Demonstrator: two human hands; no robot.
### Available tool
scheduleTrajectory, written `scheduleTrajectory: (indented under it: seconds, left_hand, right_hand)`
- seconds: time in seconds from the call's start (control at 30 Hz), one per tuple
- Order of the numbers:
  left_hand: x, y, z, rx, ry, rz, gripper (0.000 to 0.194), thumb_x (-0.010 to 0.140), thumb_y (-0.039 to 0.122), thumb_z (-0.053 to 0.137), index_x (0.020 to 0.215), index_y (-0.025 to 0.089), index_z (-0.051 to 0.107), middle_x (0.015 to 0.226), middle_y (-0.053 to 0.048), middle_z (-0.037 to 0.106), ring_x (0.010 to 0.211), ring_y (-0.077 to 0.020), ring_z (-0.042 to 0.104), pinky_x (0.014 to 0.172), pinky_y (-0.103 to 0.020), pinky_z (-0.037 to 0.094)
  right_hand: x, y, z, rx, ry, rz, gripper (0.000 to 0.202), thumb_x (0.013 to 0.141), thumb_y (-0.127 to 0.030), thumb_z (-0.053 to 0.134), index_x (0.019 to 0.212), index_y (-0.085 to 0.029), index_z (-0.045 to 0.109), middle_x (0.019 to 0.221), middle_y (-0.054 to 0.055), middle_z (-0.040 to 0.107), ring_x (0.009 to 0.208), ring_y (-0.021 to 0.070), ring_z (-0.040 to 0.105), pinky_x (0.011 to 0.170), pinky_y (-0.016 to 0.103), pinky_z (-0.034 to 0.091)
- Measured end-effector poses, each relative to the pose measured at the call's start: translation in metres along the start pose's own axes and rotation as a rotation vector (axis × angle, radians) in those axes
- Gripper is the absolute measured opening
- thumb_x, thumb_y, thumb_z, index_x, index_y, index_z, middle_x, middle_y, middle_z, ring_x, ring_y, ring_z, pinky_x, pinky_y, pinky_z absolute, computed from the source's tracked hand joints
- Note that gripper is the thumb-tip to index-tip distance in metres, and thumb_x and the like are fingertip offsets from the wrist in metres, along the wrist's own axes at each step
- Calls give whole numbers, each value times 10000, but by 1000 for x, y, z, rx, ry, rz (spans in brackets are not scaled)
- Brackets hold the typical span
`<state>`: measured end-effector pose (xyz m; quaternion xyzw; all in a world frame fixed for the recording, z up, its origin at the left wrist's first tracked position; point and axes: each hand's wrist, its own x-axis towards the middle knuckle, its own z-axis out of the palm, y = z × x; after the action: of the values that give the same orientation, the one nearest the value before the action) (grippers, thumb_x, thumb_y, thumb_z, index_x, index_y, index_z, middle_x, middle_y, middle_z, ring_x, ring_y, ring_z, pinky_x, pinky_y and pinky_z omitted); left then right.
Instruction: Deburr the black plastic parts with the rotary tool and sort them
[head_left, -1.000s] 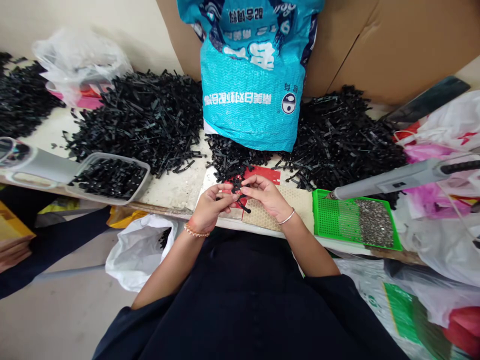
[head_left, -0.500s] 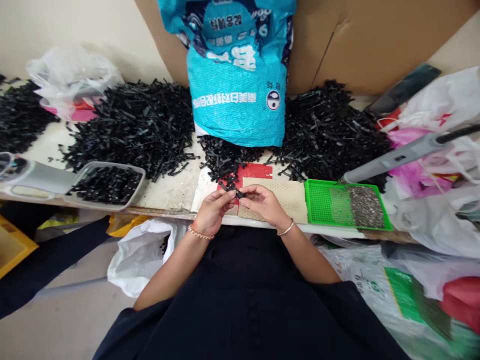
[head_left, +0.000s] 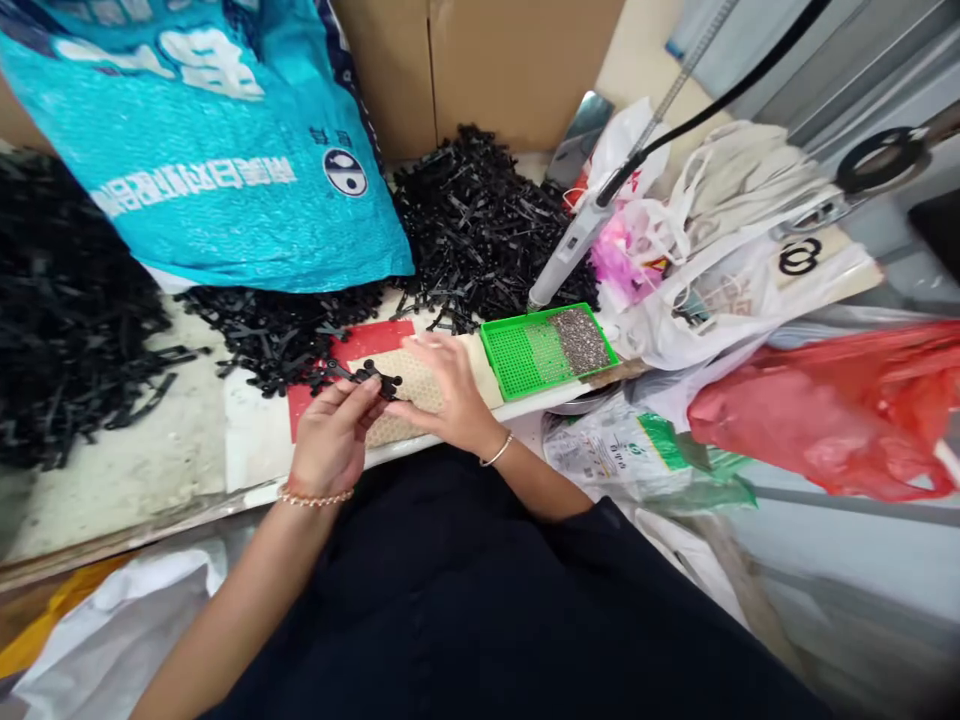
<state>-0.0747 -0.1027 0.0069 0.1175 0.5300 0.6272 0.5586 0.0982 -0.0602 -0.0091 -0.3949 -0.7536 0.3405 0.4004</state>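
Observation:
Pinched in my left hand [head_left: 335, 432] is a black plastic part [head_left: 384, 381] with short arms and rounded ends. My right hand [head_left: 454, 395] has its fingers apart just right of that part, over the beige perforated mat [head_left: 409, 380]. A red sheet [head_left: 373, 340] shows behind the mat. Right of my right hand sits a green tray [head_left: 517, 352] with many small metal pieces [head_left: 581, 340] heaped at its right end. A grey electric screwdriver [head_left: 566, 258] hangs with its tip by the tray's back edge.
Heaps of black parts [head_left: 487, 220] lie behind the mat and at the left [head_left: 67, 300]. A blue sack [head_left: 262, 220] stands at the back. White plastic bags [head_left: 667, 330] and a red bag [head_left: 817, 410] are at the right. The table's front edge [head_left: 255, 495] runs before me.
The view has turned to the right. My right hand has let go of the black part and opened, moving away from my left hand, which still holds it.

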Motion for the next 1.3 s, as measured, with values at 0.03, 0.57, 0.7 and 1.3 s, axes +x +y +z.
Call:
scheduleTrajectory:
  seconds: [0.03, 0.57, 0.7, 1.3]
  left_hand:
    - [3, 1, 2, 14, -7, -16, 458, 486, 286, 1068, 688, 179, 671, 732, 42, 761, 668, -81, 697, 701, -170, 610]
    - [53, -32, 90, 311, -397, -317, 338, 595, 198, 1026, 720, 107, 725, 765, -57, 758, 650, -139, 720, 608, -235, 617]
    - [61, -45, 90, 345, -390, -338, 322, 612, 176, 1021, 730, 100, 732, 775, -63, 762, 651, -138, 726, 599, -231, 626]
    - [59, -43, 90, 359, -356, -339, 294, 613, 158, 1011, 729, 103, 746, 780, -54, 749, 688, -154, 741, 601, -238, 640]
  right_hand:
    - [0, 1, -13, -95, 127, 4, 764, 900, -473, 796, 1580, -326, 481, 1588, 139, 447, 1595, 343, 367, 1335, 589, 391]
    - [78, 30, -111, 157, 275, 125, 519, 942, -622, 718, 1354, -319, 633, 1316, 49, 736, 1075, 185, 704, 971, 342, 632]
    - [66, 54, -127, 329, 374, 163, 476, 872, -644, 776, 1179, -292, 684, 879, -9, 727, 788, 146, 666, 780, 293, 602]
    - [39, 96, -130, 412, 628, 298, 529, 784, -757, 776, 991, -299, 610, 564, -95, 443, 466, 121, 445, 500, 313, 444]
